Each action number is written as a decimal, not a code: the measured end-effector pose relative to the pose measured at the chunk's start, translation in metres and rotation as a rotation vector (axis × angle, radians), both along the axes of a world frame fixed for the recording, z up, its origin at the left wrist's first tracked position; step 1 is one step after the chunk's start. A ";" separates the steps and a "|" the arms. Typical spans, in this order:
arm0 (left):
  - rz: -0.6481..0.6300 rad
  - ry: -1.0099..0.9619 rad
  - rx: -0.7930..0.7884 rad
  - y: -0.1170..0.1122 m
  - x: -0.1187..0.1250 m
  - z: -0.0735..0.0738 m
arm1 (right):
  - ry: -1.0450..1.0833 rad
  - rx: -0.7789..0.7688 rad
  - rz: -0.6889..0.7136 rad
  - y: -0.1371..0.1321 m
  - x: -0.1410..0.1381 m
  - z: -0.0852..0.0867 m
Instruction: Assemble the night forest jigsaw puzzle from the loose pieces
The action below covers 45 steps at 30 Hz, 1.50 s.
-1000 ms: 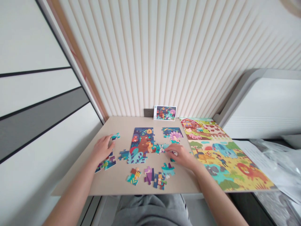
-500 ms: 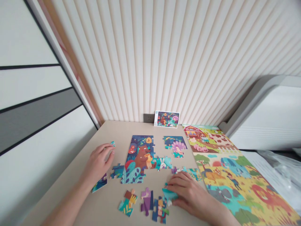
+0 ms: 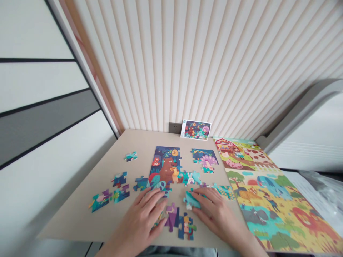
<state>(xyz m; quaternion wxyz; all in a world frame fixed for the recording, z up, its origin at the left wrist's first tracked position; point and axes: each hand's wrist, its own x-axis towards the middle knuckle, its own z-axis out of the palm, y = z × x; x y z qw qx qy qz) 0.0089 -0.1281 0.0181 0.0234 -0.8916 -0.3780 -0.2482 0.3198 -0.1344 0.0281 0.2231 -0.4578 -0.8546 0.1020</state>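
Pinches a teal piece (image 3: 190,202) in the right grip (image 3: 214,212), thumb and fingertips closed on its right side. Holds it low over the bench (image 3: 128,142), near the front edge, just right of centre. Lays the left grip (image 3: 146,217) open and flat, fingers spread, tips touching the lower edge of the bear section (image 3: 166,166). Covers a loose piece under the left palm and leaves only a sliver in view; cannot tell its picture.

Between the two grips: a purple piece (image 3: 173,214), with a multicoloured cluster (image 3: 187,226) just beside it toward the front edge. Just beyond the right knuckles: a teal-and-green strip (image 3: 223,191). Behind the teal piece: a rabbit piece (image 3: 190,177), joined to the bear section's right side. Further back and apart: a peacock section (image 3: 205,159).

Left of the left grip, well apart: a blue piece (image 3: 119,178), a joined run (image 3: 109,197), and a lone far piece (image 3: 130,156). Just beside the bear section's lower left corner: a leafy piece (image 3: 140,182).

Against the ribbed wall: a reference card (image 3: 195,129), propped upright, with a wall socket (image 3: 174,127) just left of it. Along the right side, close by the right wrist: a finished farm puzzle (image 3: 265,192).
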 end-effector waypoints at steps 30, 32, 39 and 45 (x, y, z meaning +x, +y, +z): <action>0.056 -0.098 -0.148 -0.006 0.006 -0.020 | 0.083 -0.063 -0.052 -0.003 -0.030 -0.019; 0.051 -0.089 -0.142 -0.007 0.006 -0.019 | 0.091 -0.060 -0.056 -0.003 -0.030 -0.019; -0.066 -0.058 -0.187 -0.008 0.006 -0.007 | 0.120 -0.061 -0.051 -0.002 -0.030 -0.019; -0.168 -0.048 -0.215 -0.006 0.005 -0.001 | 0.124 -0.120 -0.076 -0.002 -0.029 -0.022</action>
